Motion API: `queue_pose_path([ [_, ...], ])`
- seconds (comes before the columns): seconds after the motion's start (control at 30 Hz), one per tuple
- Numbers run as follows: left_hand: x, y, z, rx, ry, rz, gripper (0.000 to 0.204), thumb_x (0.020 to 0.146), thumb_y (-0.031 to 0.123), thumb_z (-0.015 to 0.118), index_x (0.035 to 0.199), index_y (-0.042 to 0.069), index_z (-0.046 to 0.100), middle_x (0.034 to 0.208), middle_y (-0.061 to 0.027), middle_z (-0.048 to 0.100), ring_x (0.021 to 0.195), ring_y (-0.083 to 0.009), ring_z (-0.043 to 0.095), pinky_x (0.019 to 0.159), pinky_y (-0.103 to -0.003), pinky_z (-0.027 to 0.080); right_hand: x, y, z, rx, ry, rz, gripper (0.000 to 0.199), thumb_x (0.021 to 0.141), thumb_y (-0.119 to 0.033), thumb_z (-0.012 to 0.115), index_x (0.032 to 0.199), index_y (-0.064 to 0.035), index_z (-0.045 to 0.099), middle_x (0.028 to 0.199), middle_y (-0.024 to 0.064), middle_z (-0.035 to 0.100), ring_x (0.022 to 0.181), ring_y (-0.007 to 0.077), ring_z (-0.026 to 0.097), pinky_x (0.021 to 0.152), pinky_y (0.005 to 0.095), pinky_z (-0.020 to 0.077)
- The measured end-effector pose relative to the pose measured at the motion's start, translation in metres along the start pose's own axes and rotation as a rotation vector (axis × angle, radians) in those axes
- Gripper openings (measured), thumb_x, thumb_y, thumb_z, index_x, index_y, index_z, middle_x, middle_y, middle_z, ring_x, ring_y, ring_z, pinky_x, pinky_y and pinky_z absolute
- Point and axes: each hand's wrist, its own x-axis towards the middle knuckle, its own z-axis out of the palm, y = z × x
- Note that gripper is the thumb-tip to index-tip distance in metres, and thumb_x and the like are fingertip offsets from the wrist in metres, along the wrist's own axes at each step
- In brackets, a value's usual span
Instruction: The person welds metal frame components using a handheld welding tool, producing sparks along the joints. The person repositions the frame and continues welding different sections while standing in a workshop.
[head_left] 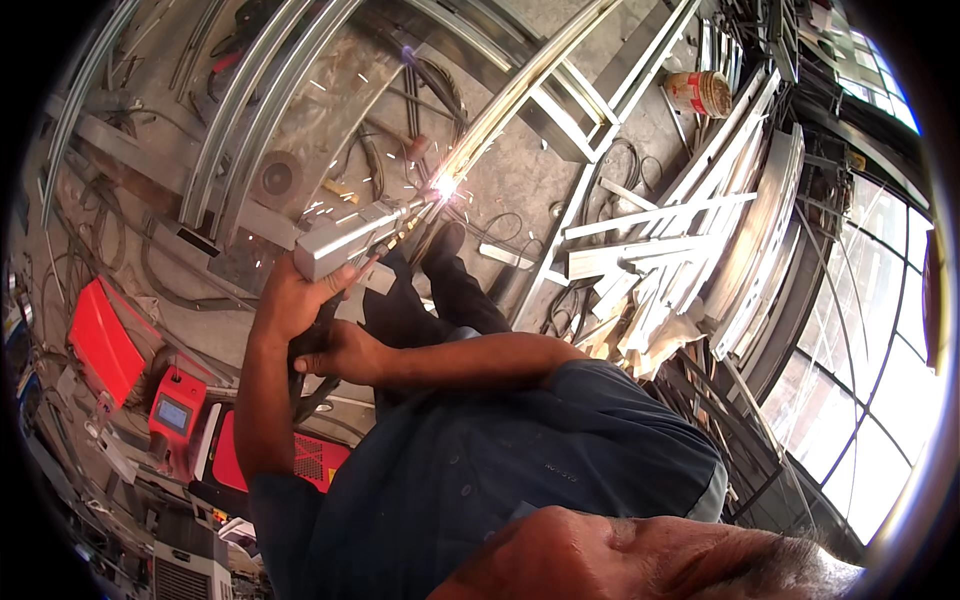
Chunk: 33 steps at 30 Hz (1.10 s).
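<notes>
My left hand [298,298] is wrapped round the rear of a silver, box-shaped welding gun [352,240]. Below it, my right hand [348,355] is closed round the gun's dark hose [306,385], partly hidden by the fingers. From the gun's thin nozzle, a bright pink-white glow [445,186] bursts at the near end of a long metal profile [500,115]. Sparks fly out around that spot. The glare hides the exact contact between nozzle and metal.
Metal frames [600,120] and rails [245,110] stretch around the work. A pile of metal strips [690,240] lies to the right, with a round tub [698,94] beyond. At left are a red machine with a small screen [173,412] and cables [180,290].
</notes>
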Motion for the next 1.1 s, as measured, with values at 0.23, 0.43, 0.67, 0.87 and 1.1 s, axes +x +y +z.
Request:
queue_pose_path([
  [0.23, -0.030, 0.010, 0.006, -0.051, 0.100, 0.151, 0.036, 0.090, 0.022, 0.080, 0.113, -0.004, 0.070, 0.090, -0.0082, 0.074, 0.078, -0.0161, 0.070, 0.072, -0.032, 0.055, -0.011, -0.014, 0.002, -0.231, -0.023, 0.010, 0.056, 0.086, -0.025, 0.084, 0.129, 0.0012, 0.059, 0.118, 0.0126, 0.072, 0.116, 0.0248, 0.065, 0.103, 0.0389, 0.0486],
  [0.43, -0.079, 0.033, 0.061, 0.173, 0.186, 0.450, 0.049, 0.081, 0.010, 0.080, 0.125, -0.004, 0.064, 0.119, -0.0210, 0.071, 0.104, -0.0308, 0.073, 0.090, -0.040, 0.057, -0.049, 0.003, -0.012, -0.421, -0.060, -0.316, 0.056, 0.083, -0.018, 0.084, 0.130, -0.0005, 0.060, 0.124, 0.0142, 0.068, 0.117, 0.0261, 0.064, 0.103, 0.0386, 0.0506],
  [0.67, -0.077, 0.020, 0.153, 0.423, 0.022, 0.633, 0.075, 0.076, 0.019, 0.082, 0.140, -0.004, 0.050, 0.133, -0.0231, 0.062, 0.116, -0.0404, 0.066, 0.095, -0.046, 0.055, -0.144, 0.002, -0.073, -0.594, -0.074, -0.131, 0.060, 0.083, -0.018, 0.083, 0.134, -0.0015, 0.056, 0.127, 0.0133, 0.065, 0.118, 0.0248, 0.062, 0.103, 0.0391, 0.0504],
  [0.87, -0.059, 0.054, 0.208, 0.432, -0.021, 0.766, 0.069, 0.083, 0.019, 0.076, 0.142, -0.005, 0.050, 0.136, -0.0231, 0.059, 0.118, -0.0398, 0.062, 0.098, -0.046, 0.053, -0.206, 0.002, -0.128, -0.661, 0.037, -0.108, 0.063, 0.083, -0.018, 0.083, 0.137, -0.0024, 0.054, 0.130, 0.0126, 0.063, 0.120, 0.0237, 0.060, 0.102, 0.0394, 0.0502],
  [1.1, -0.011, 0.091, 0.287, 0.489, -0.056, 0.853, 0.060, 0.086, 0.023, 0.076, 0.136, -0.005, 0.056, 0.131, -0.0249, 0.062, 0.117, -0.0416, 0.063, 0.099, -0.047, 0.051, -0.257, -0.030, -0.209, -0.480, 0.256, -0.437, 0.063, 0.084, -0.020, 0.081, 0.137, -0.0005, 0.053, 0.131, 0.0129, 0.061, 0.120, 0.0223, 0.058, 0.101, 0.0388, 0.0498],
])
